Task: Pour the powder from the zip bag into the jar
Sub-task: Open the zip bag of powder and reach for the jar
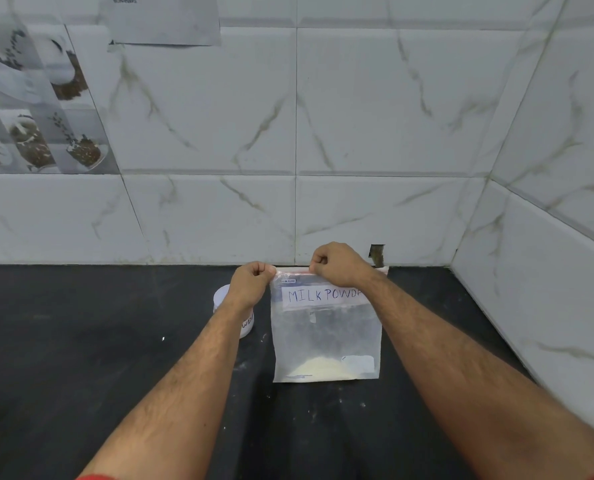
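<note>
Both hands pinch upright zip bag [326,337], seal uppermost

A home kitchen is shown. A dark stone countertop [80,341] is set into a corner of white marble-pattern wall tiles [375,109], and decorative tiles printed with spoons and spices [35,109] are seen at the left.

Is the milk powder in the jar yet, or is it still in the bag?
Still in the bag. The pale powder sits at the bottom of the zip bag. The left hand and right hand pinch its top strip. The jar waits behind the left arm, so pouring is left.
</note>
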`<state>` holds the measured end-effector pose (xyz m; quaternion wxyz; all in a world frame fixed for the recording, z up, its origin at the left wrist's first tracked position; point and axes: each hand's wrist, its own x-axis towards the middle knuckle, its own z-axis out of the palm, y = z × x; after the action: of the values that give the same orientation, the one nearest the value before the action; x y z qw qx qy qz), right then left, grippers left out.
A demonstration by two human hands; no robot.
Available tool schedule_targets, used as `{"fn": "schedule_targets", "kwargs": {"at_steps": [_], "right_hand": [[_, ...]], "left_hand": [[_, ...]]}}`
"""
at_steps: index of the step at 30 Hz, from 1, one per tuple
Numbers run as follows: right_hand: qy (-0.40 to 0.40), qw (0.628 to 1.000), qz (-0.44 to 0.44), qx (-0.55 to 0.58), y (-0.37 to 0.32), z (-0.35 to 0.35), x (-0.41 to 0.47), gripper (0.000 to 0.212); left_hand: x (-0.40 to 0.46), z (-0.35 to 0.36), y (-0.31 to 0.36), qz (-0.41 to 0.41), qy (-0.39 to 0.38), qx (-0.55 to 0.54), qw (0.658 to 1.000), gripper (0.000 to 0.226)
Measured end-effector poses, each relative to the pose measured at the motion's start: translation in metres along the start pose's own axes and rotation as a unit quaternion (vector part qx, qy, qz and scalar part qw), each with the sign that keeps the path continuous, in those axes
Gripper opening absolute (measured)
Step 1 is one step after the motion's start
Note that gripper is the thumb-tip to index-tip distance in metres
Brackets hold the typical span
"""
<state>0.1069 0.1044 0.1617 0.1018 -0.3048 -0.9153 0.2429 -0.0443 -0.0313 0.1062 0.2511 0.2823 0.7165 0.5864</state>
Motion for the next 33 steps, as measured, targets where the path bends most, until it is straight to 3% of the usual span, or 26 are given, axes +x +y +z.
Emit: {"fn": "schedule_targets", "kwargs": {"at_steps": [6,12,19,25,33], "right_hand": [[0.001,1.000,0.006,-0.021,0.016,-0.011,-0.001,0.022],[0.001,1.000,0.018,-0.015,0.033,-0.021,-0.006,0.012],[0.014,0.999,0.035,-0.003,0.057,-0.033,-0.012,0.024],[0.036,0.998,0.045,0.014,0.084,-0.047,-0.021,0.014],[0.024,0.997,0.060,0.040,0.100,-0.055,-0.026,0.027]], "left_hand": [[0.003,-0.001,0.000,-0.005,-0.001,-0.002,1.000,0.014],[0.006,-0.004,-0.004,-0.012,0.002,0.005,1.000,0.015],[0.009,-0.008,-0.006,-0.018,0.014,0.019,1.000,0.013],[0.008,-0.013,-0.008,-0.020,0.016,0.006,1.000,0.018],[0.008,-0.007,-0.005,-0.023,0.008,0.010,1.000,0.014]]}}
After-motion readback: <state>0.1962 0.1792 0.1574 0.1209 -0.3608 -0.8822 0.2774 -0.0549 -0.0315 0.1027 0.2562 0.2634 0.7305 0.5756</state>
